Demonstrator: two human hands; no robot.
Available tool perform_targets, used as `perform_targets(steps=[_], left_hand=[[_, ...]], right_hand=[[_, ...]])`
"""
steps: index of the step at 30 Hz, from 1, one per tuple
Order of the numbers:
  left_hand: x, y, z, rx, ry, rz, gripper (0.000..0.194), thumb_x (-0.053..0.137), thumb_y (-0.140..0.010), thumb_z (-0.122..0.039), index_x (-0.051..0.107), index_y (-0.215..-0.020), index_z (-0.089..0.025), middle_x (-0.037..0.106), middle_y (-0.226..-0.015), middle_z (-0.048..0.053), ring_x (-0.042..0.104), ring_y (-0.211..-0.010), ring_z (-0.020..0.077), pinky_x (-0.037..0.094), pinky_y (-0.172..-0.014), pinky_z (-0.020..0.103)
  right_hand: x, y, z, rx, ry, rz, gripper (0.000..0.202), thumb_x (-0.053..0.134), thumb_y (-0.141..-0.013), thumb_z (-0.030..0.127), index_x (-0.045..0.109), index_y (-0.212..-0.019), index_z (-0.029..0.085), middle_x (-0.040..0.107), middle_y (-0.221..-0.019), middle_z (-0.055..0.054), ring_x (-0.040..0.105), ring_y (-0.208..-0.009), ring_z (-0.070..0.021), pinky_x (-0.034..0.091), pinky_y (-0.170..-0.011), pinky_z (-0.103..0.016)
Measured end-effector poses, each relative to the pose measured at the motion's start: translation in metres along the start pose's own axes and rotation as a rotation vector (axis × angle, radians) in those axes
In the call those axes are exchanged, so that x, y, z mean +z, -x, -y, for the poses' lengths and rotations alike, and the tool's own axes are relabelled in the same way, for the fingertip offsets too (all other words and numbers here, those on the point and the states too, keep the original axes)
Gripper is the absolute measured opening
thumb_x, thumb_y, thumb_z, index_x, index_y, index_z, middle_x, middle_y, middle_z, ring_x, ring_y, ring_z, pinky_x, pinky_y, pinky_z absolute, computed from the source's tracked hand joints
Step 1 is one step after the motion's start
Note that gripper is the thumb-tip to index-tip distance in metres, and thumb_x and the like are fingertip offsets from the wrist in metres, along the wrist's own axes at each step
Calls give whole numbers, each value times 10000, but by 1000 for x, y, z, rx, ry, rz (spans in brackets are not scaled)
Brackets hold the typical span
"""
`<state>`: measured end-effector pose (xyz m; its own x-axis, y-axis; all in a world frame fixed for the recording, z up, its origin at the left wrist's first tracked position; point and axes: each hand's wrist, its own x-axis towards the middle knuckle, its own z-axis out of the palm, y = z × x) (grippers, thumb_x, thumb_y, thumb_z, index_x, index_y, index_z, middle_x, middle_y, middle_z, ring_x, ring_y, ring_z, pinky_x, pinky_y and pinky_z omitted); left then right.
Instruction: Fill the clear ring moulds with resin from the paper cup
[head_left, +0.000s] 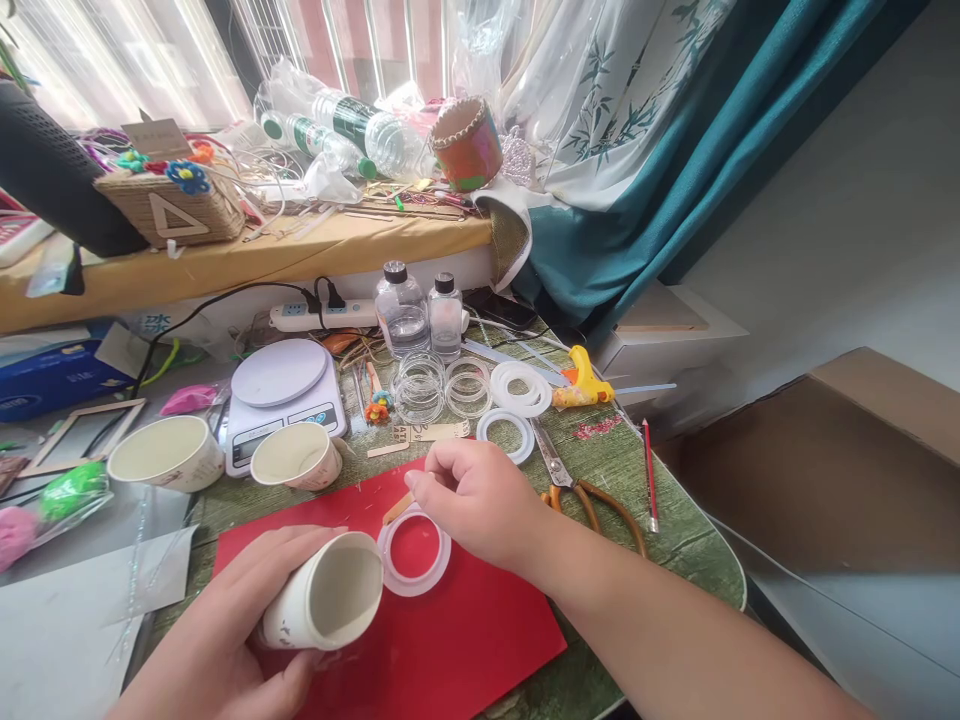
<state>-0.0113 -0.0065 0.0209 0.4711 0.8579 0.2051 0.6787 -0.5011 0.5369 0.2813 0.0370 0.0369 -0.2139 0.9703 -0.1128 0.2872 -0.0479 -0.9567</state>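
My left hand [255,610] is wrapped round a white paper cup [330,595], tilted with its mouth toward me. Beside the cup, a translucent ring-shaped silicone mold [415,586] lies on a red sheet [480,630]. My right hand [480,495] pinches a small wooden stick [398,507], whose lower end is at the mold's upper left rim. Whether the stick touches the mold I cannot tell. A second ring mold [505,452] lies just past my right hand, near scissors [555,470] with brown handles.
Two more paper cups [166,455] stand at the left, near a white kitchen scale [281,375]. Clear rings [418,390], white rings [521,388], two capped bottles [445,318] and a yellow glue gun [583,382] sit behind. A red pencil [649,475] lies near the table's right edge.
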Motion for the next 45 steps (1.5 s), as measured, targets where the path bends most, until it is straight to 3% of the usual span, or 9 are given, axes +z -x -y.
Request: perform_targets(steps=[15, 38, 45], left_hand=[[-1, -1, -2, -8, -6, 11, 540, 684, -795, -299, 688, -1334, -335, 854, -1265, 37, 838, -1099, 293, 667, -946, 324], [0, -2, -3, 28, -13, 10, 543, 639, -829, -291, 637, -1366, -368, 836, -1268, -15, 828, -1092, 231, 630, -953, 276], [2, 1, -1, 14, -14, 4, 513, 636, -862, -318, 647, -1374, -345, 820, -1348, 8, 830, -1079, 242, 638, -882, 287]], right_hand=[[0, 0, 0, -1, 3, -5, 378, 715, -956, 367, 475, -692, 242, 510, -636, 57, 475, -648, -144, 358, -620, -288], [0, -1, 0, 5, -13, 6, 380, 712, -956, 359, 477, -683, 239, 499, -626, 66, 462, -633, -134, 353, -602, -286], [-1, 0, 1, 20, -4, 7, 373, 711, -956, 359, 483, -687, 238, 504, -625, 66, 465, -630, -134, 352, -596, -288]])
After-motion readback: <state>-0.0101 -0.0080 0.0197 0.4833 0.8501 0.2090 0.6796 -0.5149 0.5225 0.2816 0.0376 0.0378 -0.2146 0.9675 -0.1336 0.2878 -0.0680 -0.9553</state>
